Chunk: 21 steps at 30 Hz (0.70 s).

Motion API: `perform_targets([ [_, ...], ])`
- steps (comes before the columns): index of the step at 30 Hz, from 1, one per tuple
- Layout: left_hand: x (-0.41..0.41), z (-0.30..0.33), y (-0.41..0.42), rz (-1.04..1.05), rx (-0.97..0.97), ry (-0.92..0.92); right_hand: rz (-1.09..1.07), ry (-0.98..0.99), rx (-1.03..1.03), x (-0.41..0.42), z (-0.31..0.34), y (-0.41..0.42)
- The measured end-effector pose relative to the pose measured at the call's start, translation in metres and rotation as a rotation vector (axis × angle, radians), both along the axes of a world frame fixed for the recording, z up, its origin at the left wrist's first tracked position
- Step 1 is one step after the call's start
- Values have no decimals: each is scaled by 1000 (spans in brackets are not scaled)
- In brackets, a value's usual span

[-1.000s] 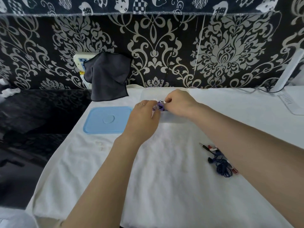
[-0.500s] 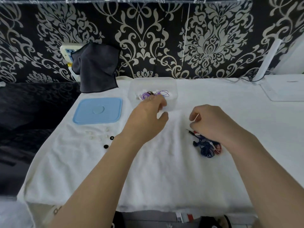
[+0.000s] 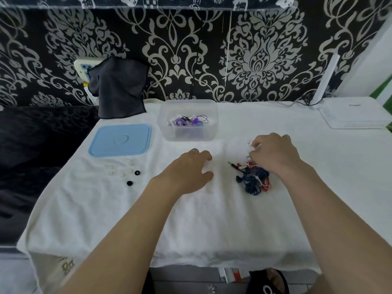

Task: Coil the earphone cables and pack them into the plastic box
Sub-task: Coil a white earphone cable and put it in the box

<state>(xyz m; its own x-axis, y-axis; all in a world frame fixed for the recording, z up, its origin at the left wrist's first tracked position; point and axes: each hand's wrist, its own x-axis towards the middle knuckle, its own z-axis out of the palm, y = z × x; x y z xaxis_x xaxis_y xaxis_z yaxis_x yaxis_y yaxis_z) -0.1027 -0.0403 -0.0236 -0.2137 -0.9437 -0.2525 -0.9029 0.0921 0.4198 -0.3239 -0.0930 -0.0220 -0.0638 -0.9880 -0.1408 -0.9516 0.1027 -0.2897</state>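
- We see our right hand (image 3: 273, 153) over the far end of a tangled heap of blue and red earphone cables (image 3: 254, 180) on the right half of the white cloth-covered table (image 3: 212, 219); its fingers are curled down at the heap, pinching something white and small, though we cannot tell what.
- Our left hand (image 3: 188, 168) rests palm down on the cloth near the middle, fingers loosely bent, holding nothing.
- The clear plastic box (image 3: 187, 119) stands toward the table's far edge, with purple earphone cables (image 3: 191, 120) inside.
- The blue lid (image 3: 121, 140) lies flat just left of the box.
- Two black ear tips (image 3: 133, 177) lie nearer the left edge.
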Motion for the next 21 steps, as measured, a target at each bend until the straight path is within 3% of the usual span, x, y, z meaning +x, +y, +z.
perform_targets([
  [10,4,1,1,6,35,16,69,110,-86,4,-7,-6],
  [18,12,4,-1,14,29,12,1,-79,-138,5,-10,-14],
  [21,16,6,-1,33,5,29,5,-237,-225,8,0,-15],
])
